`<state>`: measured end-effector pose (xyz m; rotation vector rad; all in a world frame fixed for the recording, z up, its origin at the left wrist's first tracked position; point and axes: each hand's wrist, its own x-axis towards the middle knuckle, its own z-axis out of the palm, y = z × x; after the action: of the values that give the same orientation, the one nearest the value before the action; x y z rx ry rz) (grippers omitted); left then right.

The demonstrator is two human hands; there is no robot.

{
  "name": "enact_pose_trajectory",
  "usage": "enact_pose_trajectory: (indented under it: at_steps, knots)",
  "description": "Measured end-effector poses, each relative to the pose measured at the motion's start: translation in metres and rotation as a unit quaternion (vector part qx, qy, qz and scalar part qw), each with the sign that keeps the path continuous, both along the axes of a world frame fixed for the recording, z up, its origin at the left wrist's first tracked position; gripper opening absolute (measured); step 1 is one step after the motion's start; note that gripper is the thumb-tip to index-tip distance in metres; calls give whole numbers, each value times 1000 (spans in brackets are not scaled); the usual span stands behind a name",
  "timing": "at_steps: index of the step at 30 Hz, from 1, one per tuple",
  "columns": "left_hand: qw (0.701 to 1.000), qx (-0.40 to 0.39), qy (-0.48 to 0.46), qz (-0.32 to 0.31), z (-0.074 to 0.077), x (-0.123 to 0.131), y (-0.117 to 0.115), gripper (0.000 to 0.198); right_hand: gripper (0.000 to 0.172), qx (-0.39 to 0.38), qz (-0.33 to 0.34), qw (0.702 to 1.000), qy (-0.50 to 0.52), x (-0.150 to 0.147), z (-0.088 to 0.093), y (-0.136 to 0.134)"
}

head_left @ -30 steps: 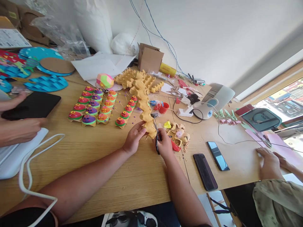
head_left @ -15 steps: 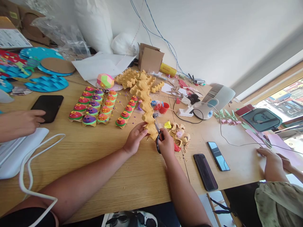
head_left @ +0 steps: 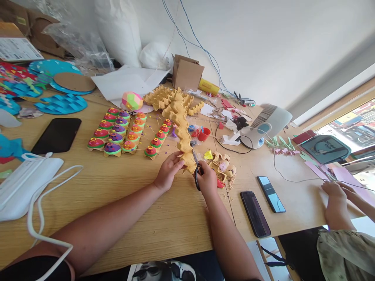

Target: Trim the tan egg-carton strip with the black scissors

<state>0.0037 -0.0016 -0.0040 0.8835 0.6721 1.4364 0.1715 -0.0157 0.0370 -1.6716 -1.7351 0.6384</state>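
Note:
My left hand [head_left: 167, 171] grips the near end of a long strip of tan egg-carton cups [head_left: 182, 130] that runs away from me across the wooden table [head_left: 164, 222]. My right hand [head_left: 206, 179] holds black scissors [head_left: 196, 168], their blades up against the strip's near end beside my left fingers. Cut-off carton scraps [head_left: 223, 164] lie just right of my right hand. Rows of painted carton cups [head_left: 129, 132] in red, purple, green and orange stand to the left of the strip.
Two phones [head_left: 263, 203] lie at the right, a black one [head_left: 57, 135] at the left. A white face mask [head_left: 26, 183], blue paper cut-outs [head_left: 61, 104], a cardboard box [head_left: 186, 72], a white fan [head_left: 271, 121] and another person's hands [head_left: 336, 195] at the far right are around.
The other person's hands at the left edge have withdrawn out of view, uncovering the black phone and the white mask. My hands stay on the strip with the scissors.

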Motion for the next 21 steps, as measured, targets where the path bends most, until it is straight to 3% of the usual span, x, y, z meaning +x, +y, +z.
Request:
enact_pose_trajectory:
  at_steps: [11, 16, 21]
  knots:
    - [1000, -10, 2, 4, 10, 4, -1, 63, 24, 24, 11, 999, 28, 4, -9, 3]
    - [1000, -5, -5, 9, 14, 5, 0, 63, 29, 19, 39, 990, 131, 2, -16, 6]
    - [1000, 2, -13, 18, 13, 5, 1, 62, 28, 14, 56, 986, 154, -3, -18, 6]
